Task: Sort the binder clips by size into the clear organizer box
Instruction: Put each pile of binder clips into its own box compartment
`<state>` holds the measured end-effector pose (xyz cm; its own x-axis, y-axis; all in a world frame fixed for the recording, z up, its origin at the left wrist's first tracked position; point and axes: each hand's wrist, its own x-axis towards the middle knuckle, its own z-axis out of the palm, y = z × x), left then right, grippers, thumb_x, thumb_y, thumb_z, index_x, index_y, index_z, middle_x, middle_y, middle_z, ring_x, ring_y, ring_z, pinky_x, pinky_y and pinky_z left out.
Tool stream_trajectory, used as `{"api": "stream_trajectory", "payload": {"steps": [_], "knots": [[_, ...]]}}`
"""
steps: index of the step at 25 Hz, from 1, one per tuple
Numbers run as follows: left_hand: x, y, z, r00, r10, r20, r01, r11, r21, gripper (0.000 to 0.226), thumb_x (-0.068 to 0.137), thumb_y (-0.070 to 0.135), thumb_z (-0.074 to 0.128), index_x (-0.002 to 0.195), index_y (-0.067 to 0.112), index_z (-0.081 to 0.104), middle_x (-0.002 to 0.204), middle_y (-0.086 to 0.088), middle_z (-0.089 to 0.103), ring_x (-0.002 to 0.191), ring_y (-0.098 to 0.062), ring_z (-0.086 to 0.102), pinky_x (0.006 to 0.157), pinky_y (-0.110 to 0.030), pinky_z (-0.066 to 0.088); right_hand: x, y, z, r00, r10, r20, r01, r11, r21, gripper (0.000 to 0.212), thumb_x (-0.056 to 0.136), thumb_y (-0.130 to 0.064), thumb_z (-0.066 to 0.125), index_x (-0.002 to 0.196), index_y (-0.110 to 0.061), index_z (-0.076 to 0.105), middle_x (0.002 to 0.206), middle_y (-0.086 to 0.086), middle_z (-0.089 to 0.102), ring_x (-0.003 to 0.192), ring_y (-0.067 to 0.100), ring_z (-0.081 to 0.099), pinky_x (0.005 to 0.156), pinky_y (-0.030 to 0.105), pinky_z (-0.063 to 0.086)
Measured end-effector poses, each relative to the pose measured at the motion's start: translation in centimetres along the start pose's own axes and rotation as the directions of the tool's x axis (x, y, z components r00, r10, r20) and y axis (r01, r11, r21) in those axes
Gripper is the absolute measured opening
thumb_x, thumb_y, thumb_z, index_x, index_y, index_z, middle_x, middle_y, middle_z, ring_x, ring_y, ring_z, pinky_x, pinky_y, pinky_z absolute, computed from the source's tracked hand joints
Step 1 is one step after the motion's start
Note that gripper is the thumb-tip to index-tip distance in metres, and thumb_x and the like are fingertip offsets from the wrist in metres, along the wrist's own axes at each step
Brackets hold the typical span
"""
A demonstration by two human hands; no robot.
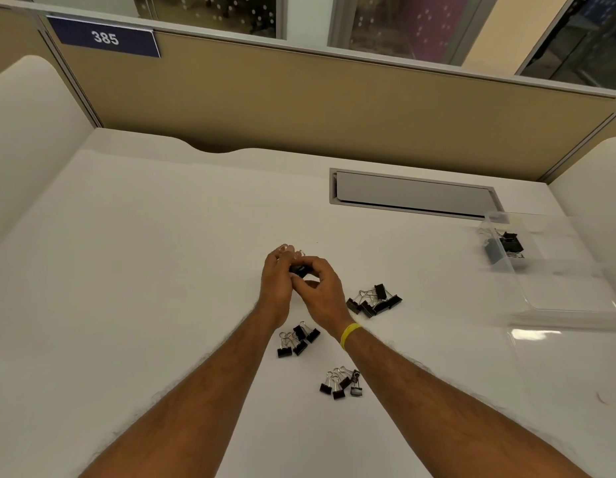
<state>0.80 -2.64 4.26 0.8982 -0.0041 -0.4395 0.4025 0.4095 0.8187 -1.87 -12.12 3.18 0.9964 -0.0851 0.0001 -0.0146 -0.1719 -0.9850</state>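
A black binder clip point(297, 269) is held just above the middle of a white desk point(144, 270), caught between the two hands, which meet fingertip to fingertip. The left hand point(277, 282) stands on its edge with the fingers curled over the top of the clip, the nails showing at the far side beside a glint of wire handle. The right hand point(320, 288) arches in from four o'clock, thumb and bent fingers closed round the near side of the same clip, so both hands grip it together. Both bare forearms reach in from the bottom of the view and converge in a narrow V; the right wrist wears a yellow wristband point(350, 334). Three loose heaps of black clips lie on the desk near the hands: a heap of larger clips point(373, 301) at three o'clock from the hands, a middle heap point(298, 339) at six o'clock between the forearms, and a nearest heap point(341, 384) at five o'clock, partly hidden by the right forearm. Well apart at two o'clock, near the desk's right edge, sits the clear organizer box point(572, 294), with a few big black clips point(504, 248) in its far compartment. At one o'clock a grey hatch point(413, 194) is set into the desk. Beyond stands a tan partition point(299, 105), with a blue plate point(105, 37) reading 385 at eleven o'clock.
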Motion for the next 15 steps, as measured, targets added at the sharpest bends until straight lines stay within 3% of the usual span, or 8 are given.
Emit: {"api": "stream_trajectory", "payload": {"steps": [3, 7, 11, 15], "knots": [[-0.4, 0.5, -0.9, 0.998, -0.058, -0.004, 0.056, 0.985, -0.166, 0.027, 0.099, 0.018, 0.049, 0.126, 0.016, 0.051, 0.119, -0.007, 0.064, 0.107, -0.022, 0.064, 0.07, -0.029, 0.058, -0.4, -0.3, 0.8, 0.997, -0.043, 0.071, 0.047, 0.997, -0.061, 0.027, 0.088, -0.018, 0.064, 0.113, -0.027, 0.064, 0.112, -0.006, 0.062, 0.107, 0.008, 0.06, 0.091, 0.032, 0.054], [0.0, 0.1, -2.6, 0.987, -0.145, -0.068, 0.112, 0.93, -0.35, 0.023, 0.098, 0.017, 0.051, 0.118, 0.01, 0.059, 0.111, -0.012, 0.069, 0.102, -0.027, 0.067, 0.094, -0.042, 0.053, -1.2, -0.7, 1.6, 0.984, -0.085, 0.157, 0.099, 0.992, -0.08, 0.031, 0.089, -0.015, 0.063, 0.117, -0.029, 0.061, 0.114, -0.017, 0.061, 0.111, 0.005, 0.059, 0.094, 0.024, 0.052], [0.0, 0.4, -3.9, 0.969, -0.241, -0.057, 0.199, 0.894, -0.401, 0.03, 0.094, 0.024, 0.055, 0.107, -0.001, 0.064, 0.099, -0.015, 0.068, 0.088, -0.023, 0.067, 0.075, -0.035, 0.057, -0.9, -0.8, 1.5, 0.985, -0.174, 0.005, 0.173, 0.976, -0.134, 0.022, 0.09, -0.009, 0.059, 0.11, -0.018, 0.063, 0.11, -0.007, 0.062, 0.108, 0.005, 0.059, 0.088, 0.027, 0.054], [-0.2, 1.1, -5.4, 0.963, -0.25, -0.097, 0.187, 0.885, -0.426, 0.022, 0.094, 0.02, 0.053, 0.091, 0.001, 0.063, 0.088, -0.012, 0.068, 0.088, -0.023, 0.065, 0.08, -0.036, 0.055, 1.9, 0.4, -0.5, 0.989, -0.097, -0.108, 0.058, 0.947, -0.314, 0.024, 0.087, -0.007, 0.06, 0.11, -0.013, 0.062, 0.11, -0.003, 0.06, 0.102, 0.008, 0.057, 0.089, 0.033, 0.052]]}}
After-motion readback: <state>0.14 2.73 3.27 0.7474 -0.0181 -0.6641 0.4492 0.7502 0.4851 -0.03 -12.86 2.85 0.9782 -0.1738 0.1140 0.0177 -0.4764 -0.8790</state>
